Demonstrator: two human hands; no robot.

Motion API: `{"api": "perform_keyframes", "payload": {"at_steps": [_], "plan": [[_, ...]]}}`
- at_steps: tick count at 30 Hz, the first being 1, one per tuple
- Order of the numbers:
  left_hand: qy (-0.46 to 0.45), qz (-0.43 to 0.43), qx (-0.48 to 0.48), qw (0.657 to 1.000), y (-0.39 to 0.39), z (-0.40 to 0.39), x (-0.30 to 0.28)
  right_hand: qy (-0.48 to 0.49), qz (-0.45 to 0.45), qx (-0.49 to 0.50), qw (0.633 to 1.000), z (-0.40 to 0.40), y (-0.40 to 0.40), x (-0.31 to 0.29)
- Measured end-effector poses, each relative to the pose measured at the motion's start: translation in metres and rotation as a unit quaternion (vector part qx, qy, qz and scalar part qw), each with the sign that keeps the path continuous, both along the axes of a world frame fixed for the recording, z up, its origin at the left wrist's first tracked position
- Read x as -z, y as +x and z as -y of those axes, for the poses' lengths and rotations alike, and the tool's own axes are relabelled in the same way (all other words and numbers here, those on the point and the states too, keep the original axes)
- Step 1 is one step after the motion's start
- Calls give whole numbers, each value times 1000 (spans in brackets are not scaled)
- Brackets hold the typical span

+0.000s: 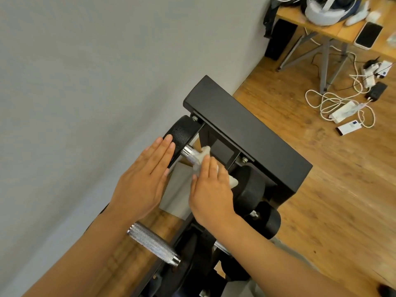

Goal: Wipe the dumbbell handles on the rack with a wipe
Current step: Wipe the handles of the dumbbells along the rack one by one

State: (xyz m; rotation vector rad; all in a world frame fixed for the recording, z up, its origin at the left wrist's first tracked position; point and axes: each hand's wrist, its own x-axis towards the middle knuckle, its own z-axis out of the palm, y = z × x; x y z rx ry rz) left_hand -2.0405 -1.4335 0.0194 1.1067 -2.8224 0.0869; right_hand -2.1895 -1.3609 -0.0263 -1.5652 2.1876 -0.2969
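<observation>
Top tier of black rack (246, 125): 1 dumbbell (248, 189), chrome handle (189, 153) part wrapped in white wipe (200, 158). Right hand (211, 189) presses the wipe onto the handle, fingers extended. Left hand (142, 179) flat, fingers straight, touching the left weight plate (182, 131). Second knurled handle (153, 243) lower down.

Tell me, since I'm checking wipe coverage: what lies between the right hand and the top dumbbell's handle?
In the head view, the white wipe lies between the right hand and the chrome handle.
</observation>
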Motion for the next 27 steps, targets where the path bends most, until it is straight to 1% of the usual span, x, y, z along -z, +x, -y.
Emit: {"api": "perform_keyframes", "payload": {"at_steps": [2,3,4,6,9,11,13,15,17,18,20,23,25,27], "plan": [[-2,0,3,1000,0,0,0,59,-15,23,998,-9,-2,-3],[-2,0,3,1000,0,1,0,77,-10,32,996,-8,-2,-5],[-1,0,2,1000,0,1,0,75,-1,42,996,-6,-2,-5],[2,-5,1,1000,0,0,1,46,53,60,996,2,-3,-8],[7,-16,5,1000,1,2,3,-20,128,27,991,21,-2,-15],[7,-24,7,1000,1,2,3,-50,157,-1,986,37,2,-19],[3,-20,7,1000,2,1,3,-55,163,-23,985,40,2,-22],[3,-19,8,1000,1,1,3,-18,161,-49,986,26,-8,-22],[-1,-20,9,1000,1,2,3,30,170,-58,983,6,-24,-23],[-1,-21,10,1000,1,2,3,54,161,-61,984,-1,-29,-23],[-2,-21,10,1000,1,2,3,70,145,-56,985,-5,-32,-21],[4,-20,5,1000,1,1,3,31,190,-9,981,15,-14,-21],[5,-19,4,1000,1,1,4,-15,207,-13,978,31,1,-22],[6,-20,5,1000,1,1,4,-54,203,-21,978,37,4,-21]]}}
